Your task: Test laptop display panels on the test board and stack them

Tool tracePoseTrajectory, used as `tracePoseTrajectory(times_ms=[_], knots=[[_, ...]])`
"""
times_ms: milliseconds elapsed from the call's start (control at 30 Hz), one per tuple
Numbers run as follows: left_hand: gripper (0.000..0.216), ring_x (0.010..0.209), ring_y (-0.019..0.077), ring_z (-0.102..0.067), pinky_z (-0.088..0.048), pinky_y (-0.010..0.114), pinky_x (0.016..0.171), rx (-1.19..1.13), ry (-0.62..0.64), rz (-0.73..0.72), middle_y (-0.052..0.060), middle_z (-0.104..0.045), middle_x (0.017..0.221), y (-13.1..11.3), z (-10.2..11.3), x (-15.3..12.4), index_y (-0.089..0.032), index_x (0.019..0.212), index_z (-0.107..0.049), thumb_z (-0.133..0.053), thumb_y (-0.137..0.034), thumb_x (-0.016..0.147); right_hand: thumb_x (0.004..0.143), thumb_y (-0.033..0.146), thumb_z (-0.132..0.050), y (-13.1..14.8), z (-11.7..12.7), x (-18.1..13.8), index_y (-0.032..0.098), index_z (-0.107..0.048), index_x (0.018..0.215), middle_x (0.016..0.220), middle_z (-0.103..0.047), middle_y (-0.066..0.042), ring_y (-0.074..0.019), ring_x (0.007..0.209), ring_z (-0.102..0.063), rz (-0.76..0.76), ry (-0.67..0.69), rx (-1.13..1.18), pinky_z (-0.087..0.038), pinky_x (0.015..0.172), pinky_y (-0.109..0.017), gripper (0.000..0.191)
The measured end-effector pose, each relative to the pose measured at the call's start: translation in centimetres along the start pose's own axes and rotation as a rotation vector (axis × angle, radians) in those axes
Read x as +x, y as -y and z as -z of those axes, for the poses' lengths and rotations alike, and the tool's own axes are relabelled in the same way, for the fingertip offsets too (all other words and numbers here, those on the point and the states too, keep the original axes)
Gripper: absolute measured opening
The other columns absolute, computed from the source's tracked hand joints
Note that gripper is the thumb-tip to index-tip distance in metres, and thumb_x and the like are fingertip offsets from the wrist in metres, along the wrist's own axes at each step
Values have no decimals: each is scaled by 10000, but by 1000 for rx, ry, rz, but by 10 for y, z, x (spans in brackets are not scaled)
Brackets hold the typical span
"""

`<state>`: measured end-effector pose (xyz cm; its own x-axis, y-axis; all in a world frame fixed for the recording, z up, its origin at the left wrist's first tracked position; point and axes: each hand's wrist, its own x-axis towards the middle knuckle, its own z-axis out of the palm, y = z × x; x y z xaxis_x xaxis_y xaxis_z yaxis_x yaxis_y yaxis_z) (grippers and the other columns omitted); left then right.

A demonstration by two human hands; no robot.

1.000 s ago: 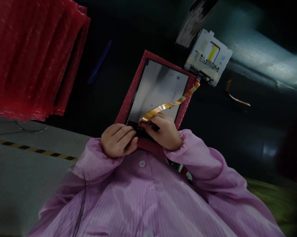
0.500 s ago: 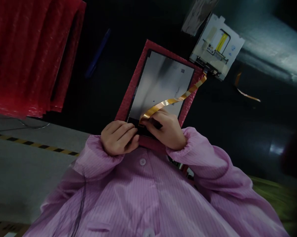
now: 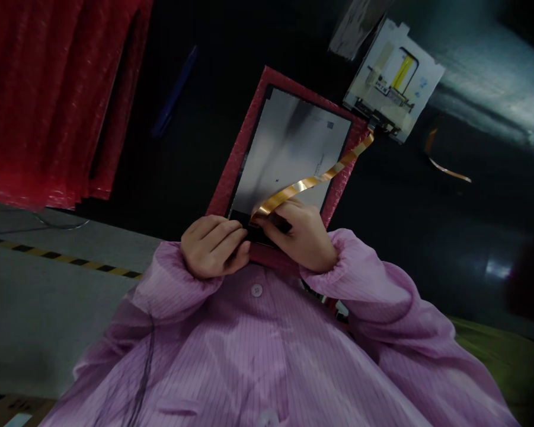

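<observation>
The grey flat panel (image 3: 293, 148) shows a smooth, satin back with a soft sheen; the gold-coloured flex ribbon (image 3: 311, 182) is thin glossy film that catches the light; the red bubble-wrap pouch (image 3: 242, 154) is dimpled, shiny plastic, as are the stacked red bubble-wrap bags (image 3: 48, 89). The dark tabletop (image 3: 427, 237) looks smooth and reflective; the pink striped smock (image 3: 249, 356) is fine, matt woven cloth.

Dim overall; bench (image 3: 427, 237) near black. Display panel (image 3: 293, 148) shows soft grey glare w/ dark shadow band near top. Flex cable (image 3: 311, 181) across panel glints gold. Left of panel: red bubble-wrap bags (image 3: 48, 101) soft, smeared. Upper right of panel: pale sheen. Frame edges bent, fisheye.
</observation>
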<state>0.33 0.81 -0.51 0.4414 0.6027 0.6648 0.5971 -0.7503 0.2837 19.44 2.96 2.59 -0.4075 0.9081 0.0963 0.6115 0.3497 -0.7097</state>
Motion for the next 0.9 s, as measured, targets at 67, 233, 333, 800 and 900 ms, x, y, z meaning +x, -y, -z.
tracePoseTrajectory(times_ms=[67,233,333,800,900], knots=[[72,614,169,-613,-496,284,545,-9,4,-1,51,-701,727,0,0,0,-134,828,-640,-597,-184,797,885,221,-565,0,-1,0,129,-698,871,886,-692,-11,-37,832,-616,0,-6,-12,-461,724,-142,162],[115,615,173,-616,-497,292,546,19,14,-5,58,-707,744,0,0,0,-121,871,-660,-595,-188,806,896,219,-541,-3,-2,-2,138,-689,844,884,-691,-12,-52,852,-616,74,-34,-89,-463,743,-156,177],[177,638,176,-632,-513,295,563,64,52,-51,61,-716,774,0,3,0,-108,933,-679,-608,-215,810,912,231,-520,-3,-2,-2,142,-699,864,919,-696,-14,-53,875,-621,76,-1,-85,-467,763,-156,206],[259,700,169,-655,-567,301,637,163,86,-167,53,-731,853,1,5,-8,-114,1031,-703,-655,-231,805,911,230,-507,-2,0,-2,126,-702,883,947,-691,-36,-43,857,-606,-41,82,11,-451,739,-152,223],[249,699,166,-657,-565,302,650,166,69,-175,52,-730,848,2,5,-8,-116,1027,-704,-636,-226,815,907,219,-514,-3,0,-2,128,-704,883,922,-693,-28,-40,838,-604,-23,74,12,-445,723,-148,212]])
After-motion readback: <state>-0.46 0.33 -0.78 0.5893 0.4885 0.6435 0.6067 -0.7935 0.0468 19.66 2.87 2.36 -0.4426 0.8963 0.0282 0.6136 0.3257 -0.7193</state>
